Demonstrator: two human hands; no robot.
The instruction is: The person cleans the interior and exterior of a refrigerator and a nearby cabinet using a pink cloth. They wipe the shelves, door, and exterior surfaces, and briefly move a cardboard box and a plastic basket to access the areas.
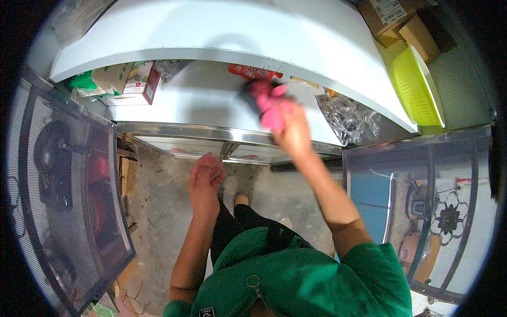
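My right hand (294, 130) reaches over the lower white shelf (210, 89) of a cabinet, gripping a pink and black object (267, 105). Motion blur hides what that object is. Just behind it on the shelf lies a red packet (251, 71) with writing, partly covered by the upper shelf. My left hand (206, 174) hangs in front of the cabinet's metal front rail (178, 129), its fingers loosely bent and nothing seen in them.
On the lower shelf, a carton (138, 85) and green-and-clear bags (99, 81) sit left, a clear plastic bag (348, 115) right. Mesh doors (71, 170) (420, 206) stand swung outward on both sides. The upper shelf (237, 31) holds a lime-green basket (416, 89) and cardboard boxes (396, 23).
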